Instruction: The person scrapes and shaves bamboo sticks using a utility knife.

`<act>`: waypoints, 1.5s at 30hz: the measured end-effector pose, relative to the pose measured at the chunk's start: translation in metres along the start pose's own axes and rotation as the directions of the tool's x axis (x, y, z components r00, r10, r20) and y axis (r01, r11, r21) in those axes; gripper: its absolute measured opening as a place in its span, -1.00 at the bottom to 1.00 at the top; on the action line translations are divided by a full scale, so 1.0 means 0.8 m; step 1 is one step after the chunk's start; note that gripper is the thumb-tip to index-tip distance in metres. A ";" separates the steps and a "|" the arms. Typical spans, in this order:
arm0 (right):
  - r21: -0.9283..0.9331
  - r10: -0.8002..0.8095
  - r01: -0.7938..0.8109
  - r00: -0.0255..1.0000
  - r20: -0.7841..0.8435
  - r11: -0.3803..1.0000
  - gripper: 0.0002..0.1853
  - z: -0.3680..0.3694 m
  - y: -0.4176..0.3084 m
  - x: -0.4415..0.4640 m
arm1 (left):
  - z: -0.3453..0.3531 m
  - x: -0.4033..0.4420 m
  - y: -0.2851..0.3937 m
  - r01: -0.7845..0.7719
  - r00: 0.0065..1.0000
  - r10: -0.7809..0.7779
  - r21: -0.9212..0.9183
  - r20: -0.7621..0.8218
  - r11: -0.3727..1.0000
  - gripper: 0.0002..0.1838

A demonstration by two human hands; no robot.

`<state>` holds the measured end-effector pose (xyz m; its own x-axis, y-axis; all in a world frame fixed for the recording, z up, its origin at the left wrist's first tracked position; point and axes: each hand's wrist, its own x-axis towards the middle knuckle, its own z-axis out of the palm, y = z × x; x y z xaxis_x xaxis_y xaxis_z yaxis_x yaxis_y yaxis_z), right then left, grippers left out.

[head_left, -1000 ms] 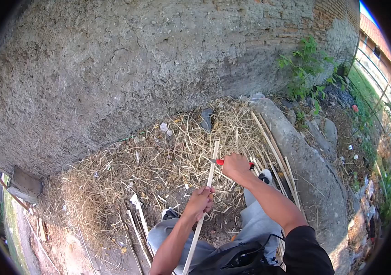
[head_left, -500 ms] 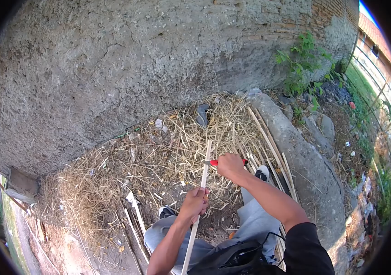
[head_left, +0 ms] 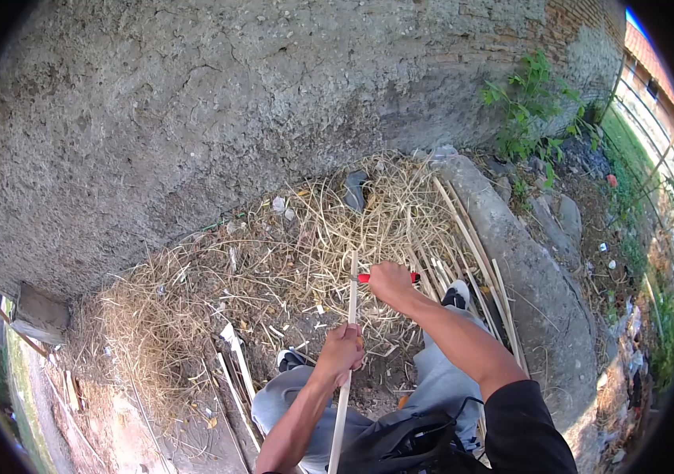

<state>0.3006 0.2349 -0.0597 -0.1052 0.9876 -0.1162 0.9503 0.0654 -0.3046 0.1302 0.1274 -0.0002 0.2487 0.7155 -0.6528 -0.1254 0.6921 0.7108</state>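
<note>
Well, the left hand [head_left: 341, 352] had its fingers curled round the strip [head_left: 352, 302]; right of it, the right hand [head_left: 391, 283] held the knife [head_left: 364, 278] crosswise in bent fingers.

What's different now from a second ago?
The far tip of the wooden strip swung left, and the right hand moved left with it, carrying the red-handled knife. Nothing was let go or newly picked up. The left hand still grips the strip, and the knife still meets it near its tip.
</note>
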 end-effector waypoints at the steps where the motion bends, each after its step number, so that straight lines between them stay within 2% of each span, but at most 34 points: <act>1: 0.009 0.005 -0.005 1.000 -0.007 1.000 -0.76 0.002 0.002 0.002 | -0.001 0.001 -0.002 0.001 1.000 -0.001 0.003 -0.002 1.000 -0.78; 3: 0.021 0.009 -0.008 1.000 -0.015 1.000 -0.76 0.001 0.004 0.006 | -0.003 0.001 -0.007 -0.003 1.000 0.003 -0.006 0.030 1.000 -0.78; 5: 0.004 0.027 -0.027 0.998 0.054 1.000 -0.76 -0.006 0.004 0.009 | -0.003 -0.001 -0.007 -0.007 1.000 0.007 0.007 0.030 1.000 -0.79; 9: 0.012 0.040 -0.040 0.999 0.009 0.999 -0.76 0.000 0.004 0.014 | -0.005 -0.005 -0.005 -0.003 0.999 0.002 0.020 0.038 1.000 -0.79; 13: 0.037 0.052 -0.053 0.998 0.034 0.998 -0.75 0.003 0.008 0.023 | -0.006 -0.007 -0.006 -0.008 0.999 0.007 0.032 0.047 0.999 -0.79; 16: 0.078 0.037 -0.037 0.999 -0.006 0.996 -0.79 0.013 0.014 0.032 | -0.001 -0.012 -0.005 -0.015 1.000 0.016 0.044 -0.013 0.999 -0.82; 26: 0.020 0.174 -0.175 0.983 0.064 0.984 -0.76 0.040 0.016 0.043 | -0.019 -0.003 -0.029 0.077 0.997 -0.078 0.036 0.025 0.996 -0.82; 29: -0.061 0.223 -0.225 0.974 -0.035 0.972 -0.76 0.074 0.083 0.050 | -0.006 -0.037 -0.009 0.075 0.994 -0.080 0.068 0.076 0.995 -0.82; 31: -0.004 0.327 -0.327 0.945 0.003 0.945 -0.78 0.046 0.096 0.051 | -0.024 -0.053 -0.004 0.058 0.993 -0.070 0.115 0.098 0.992 -0.82; 33: 0.005 0.350 -0.350 0.936 -0.045 0.937 -0.78 0.013 0.093 0.052 | -0.045 -0.036 -0.006 0.060 0.994 -0.048 -0.114 0.101 0.992 -0.81; 35: -0.002 0.362 -0.362 0.930 -0.061 0.932 -0.77 -0.002 0.085 0.041 | -0.052 -0.022 -0.012 0.081 0.991 -0.070 -0.097 0.111 0.992 -0.80; 37: 0.213 0.420 -0.400 0.906 -0.056 0.891 -0.74 -0.032 0.064 0.037 | -0.052 -0.009 -0.011 0.146 0.971 -0.112 -0.156 0.212 0.977 -0.80; 39: 0.207 0.377 -0.357 0.924 -0.062 0.911 -0.76 -0.057 0.036 0.015 | -0.045 -0.006 -0.012 0.148 0.970 -0.111 -0.166 0.216 0.975 -0.79; 41: 0.171 0.226 -0.213 0.972 -0.058 0.962 -0.79 -0.062 0.014 -0.001 | -0.041 -0.008 -0.011 0.127 0.963 -0.097 -0.109 0.251 0.986 -0.78; 42: 0.170 0.223 -0.211 0.973 -0.057 0.963 -0.79 -0.065 0.003 -0.010 | -0.039 -0.008 -0.012 0.127 0.964 -0.096 -0.111 0.250 0.986 -0.78; 44: 0.106 0.103 -0.094 0.992 -0.075 0.990 -0.82 -0.066 -0.013 -0.026 | -0.036 -0.008 -0.013 0.144 0.965 -0.108 -0.138 0.240 0.980 -0.77; 45: 0.107 0.103 -0.095 0.992 -0.075 0.990 -0.82 -0.061 -0.013 -0.029 | -0.037 -0.007 -0.014 0.145 0.965 -0.109 -0.137 0.240 0.980 -0.77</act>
<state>0.3072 0.2179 -0.0074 0.0158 0.9970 -0.0762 0.9192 -0.0445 -0.3912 0.1017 0.1187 -0.0125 0.4841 0.5920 -0.6443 -0.2186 0.7949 0.5660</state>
